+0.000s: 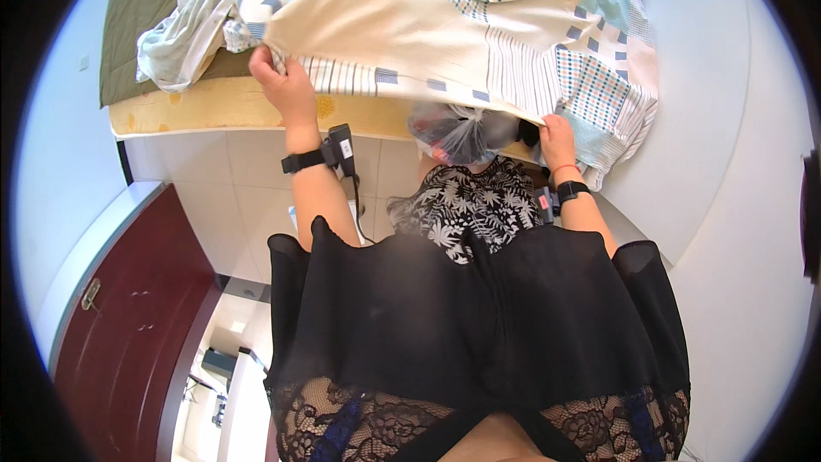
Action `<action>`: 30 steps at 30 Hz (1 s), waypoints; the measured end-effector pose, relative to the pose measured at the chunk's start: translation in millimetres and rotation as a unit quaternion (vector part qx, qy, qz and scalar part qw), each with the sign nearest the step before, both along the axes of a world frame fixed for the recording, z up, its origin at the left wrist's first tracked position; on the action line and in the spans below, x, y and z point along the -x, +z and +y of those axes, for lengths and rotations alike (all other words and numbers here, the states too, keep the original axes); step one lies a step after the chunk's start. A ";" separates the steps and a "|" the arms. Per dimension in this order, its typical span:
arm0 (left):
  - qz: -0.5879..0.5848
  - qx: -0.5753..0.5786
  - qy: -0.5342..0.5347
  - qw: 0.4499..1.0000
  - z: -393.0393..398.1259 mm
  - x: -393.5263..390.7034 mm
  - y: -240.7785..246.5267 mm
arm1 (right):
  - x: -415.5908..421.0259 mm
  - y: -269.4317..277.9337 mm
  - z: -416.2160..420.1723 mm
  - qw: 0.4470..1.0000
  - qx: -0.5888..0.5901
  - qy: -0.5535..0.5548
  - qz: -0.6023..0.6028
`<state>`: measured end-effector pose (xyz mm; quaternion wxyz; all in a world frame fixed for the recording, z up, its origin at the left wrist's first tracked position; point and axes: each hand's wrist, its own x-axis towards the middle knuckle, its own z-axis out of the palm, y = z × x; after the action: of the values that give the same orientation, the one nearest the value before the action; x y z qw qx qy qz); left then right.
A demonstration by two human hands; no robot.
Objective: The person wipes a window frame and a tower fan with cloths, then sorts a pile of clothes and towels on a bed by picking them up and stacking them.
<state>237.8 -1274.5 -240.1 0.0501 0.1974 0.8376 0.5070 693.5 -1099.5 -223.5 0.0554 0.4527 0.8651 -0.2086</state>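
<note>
A patchwork-print fabric cover point(385, 19) in cream, blue, stripes and checks spreads over a bed. My left hand point(282, 80) pinches its near edge at the left, beside a bunched white part of fabric point(186, 38). Further right, my right hand point(558, 138) grips the same edge, which stretches taut between both hands and hangs past the front of the yellow mattress point(211, 102). Just below that edge, a clear plastic bag point(458, 131) of mixed items sits at the bedside, left of my right hand; its contents are hard to make out.
An olive quilted pad point(138, 25) lies on the mattress at the left. Pale floor tiles point(256, 205) run along the bedside. A dark red door point(128, 327) stands at lower left. A smooth pale panel point(693, 109) borders the bed's right end.
</note>
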 end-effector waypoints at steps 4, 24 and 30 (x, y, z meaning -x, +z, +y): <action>-0.236 0.214 0.030 0.947 -35.9 -19.4 -60.9 | 27.2 16.1 -14.5 0.984 -0.050 -0.112 -0.128; -0.481 -0.072 -0.072 0.871 -10.2 -3.3 56.7 | 157.2 -34.4 -79.1 0.955 0.207 -0.201 -0.070; -0.595 -0.129 -0.152 0.778 26.4 30.8 47.2 | 149.7 -27.3 -74.8 0.954 0.169 -0.241 -0.059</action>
<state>207.0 -1248.1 -192.8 0.5892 -0.0138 0.5266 0.6126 543.8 -1174.3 -250.8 0.1303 0.6431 0.6779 -0.3314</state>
